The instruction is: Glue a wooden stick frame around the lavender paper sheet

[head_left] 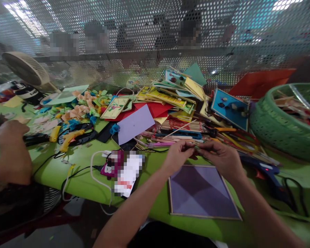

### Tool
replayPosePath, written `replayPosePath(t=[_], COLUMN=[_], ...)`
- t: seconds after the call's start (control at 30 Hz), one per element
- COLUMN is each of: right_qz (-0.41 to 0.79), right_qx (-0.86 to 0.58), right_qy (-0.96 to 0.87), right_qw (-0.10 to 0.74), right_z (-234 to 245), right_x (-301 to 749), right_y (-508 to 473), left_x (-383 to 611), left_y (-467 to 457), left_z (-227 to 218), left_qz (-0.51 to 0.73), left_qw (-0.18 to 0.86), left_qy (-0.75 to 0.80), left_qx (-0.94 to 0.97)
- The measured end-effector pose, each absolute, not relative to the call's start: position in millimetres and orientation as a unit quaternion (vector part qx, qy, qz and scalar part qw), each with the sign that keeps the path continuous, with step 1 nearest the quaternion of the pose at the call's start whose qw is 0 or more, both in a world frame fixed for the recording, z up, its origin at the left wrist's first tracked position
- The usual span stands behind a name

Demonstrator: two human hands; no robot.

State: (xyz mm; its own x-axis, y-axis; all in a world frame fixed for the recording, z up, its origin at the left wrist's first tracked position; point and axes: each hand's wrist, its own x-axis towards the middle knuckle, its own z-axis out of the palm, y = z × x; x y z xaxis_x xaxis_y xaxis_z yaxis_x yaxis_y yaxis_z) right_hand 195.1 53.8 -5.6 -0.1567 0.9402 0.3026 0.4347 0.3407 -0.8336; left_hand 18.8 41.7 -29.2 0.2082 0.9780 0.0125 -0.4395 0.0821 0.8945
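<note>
Both forearms come in from the near edge; the left hand [179, 155] and the right hand [222, 159] meet over the purple board [201, 193]. Their fingers [187, 147] are closed to a pinch on one small piece [196, 148], greenish and dark, too small to name, just above the board's far edge. Only fingertips hold it, so I think it can slip and get lost among the sticks [175, 137] just behind. At right, the blue glue gun [270, 174] and its cord [294, 193] lie near the right forearm on the green surface [156, 162]; an elbow could drag them.
</note>
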Motion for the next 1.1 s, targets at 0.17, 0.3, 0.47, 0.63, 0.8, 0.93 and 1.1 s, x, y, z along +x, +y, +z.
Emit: replayPosePath(t=[0.17, 0.3, 0.47, 0.63, 0.8, 0.93, 1.1], right_qz=[0.315, 0.34, 0.335, 0.325, 0.317, 0.297, 0.251], right_qx=[-0.495, -0.491, -0.486, -0.485, -0.484, -0.487, -0.479], right_qy=[-0.688, -0.672, -0.677, -0.685, -0.691, -0.698, -0.727], right_qw=[0.427, 0.439, 0.44, 0.437, 0.433, 0.433, 0.423], right_z=[-7.7, -8.3, -8.5, -7.3, -7.2, -7.2, -5.6], right_x=[195.4, 195.0, 194.9, 195.6, 195.5, 194.5, 194.3], right_y=[54.3, 54.9, 55.6, 54.8, 54.2, 52.9, 50.4], left_x=[19.5, 19.4, 17.9, 18.0, 19.6, 19.9, 19.3], left_y=[41.2, 41.8, 42.1, 41.7, 42.2, 43.0, 42.3], left_z=[-32.7, -33.4, -29.5, -29.8, -31.3, -27.5, -24.3], left_qz=[0.538, 0.539, 0.534, 0.538, 0.54, 0.542, 0.546], left_qw=[0.637, 0.63, 0.633, 0.633, 0.637, 0.666, 0.685], left_qy=[0.335, 0.328, 0.325, 0.334, 0.339, 0.324, 0.319], left_qx=[0.439, 0.453, 0.456, 0.446, 0.433, 0.398, 0.361])
